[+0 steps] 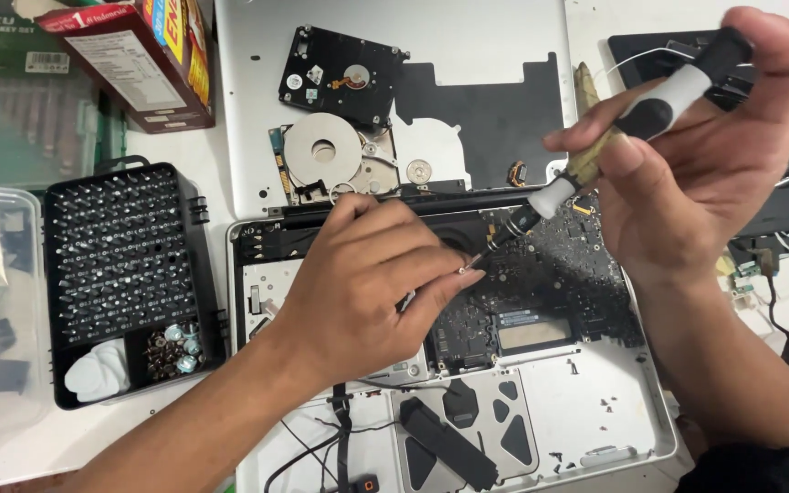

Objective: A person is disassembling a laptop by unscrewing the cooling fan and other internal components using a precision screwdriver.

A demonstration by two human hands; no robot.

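Gripping black-and-white screwdriver [659, 110]: right hand [714, 155] | left hand [367, 283] pinching its tip | laptop [595, 402] opened, dark board exposed

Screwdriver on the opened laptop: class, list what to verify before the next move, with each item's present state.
1. Right hand grips the screwdriver handle: ok.
2. Screwdriver tip meets the black circuit board: ok.
3. Left hand steadies beside the tip: ok.
4. Tip seated in a screw head: cannot tell, fingers hide it.
5. Bit tray within view at the left: ok.
6. Loose screws lying in the laptop shell contained: not ok.
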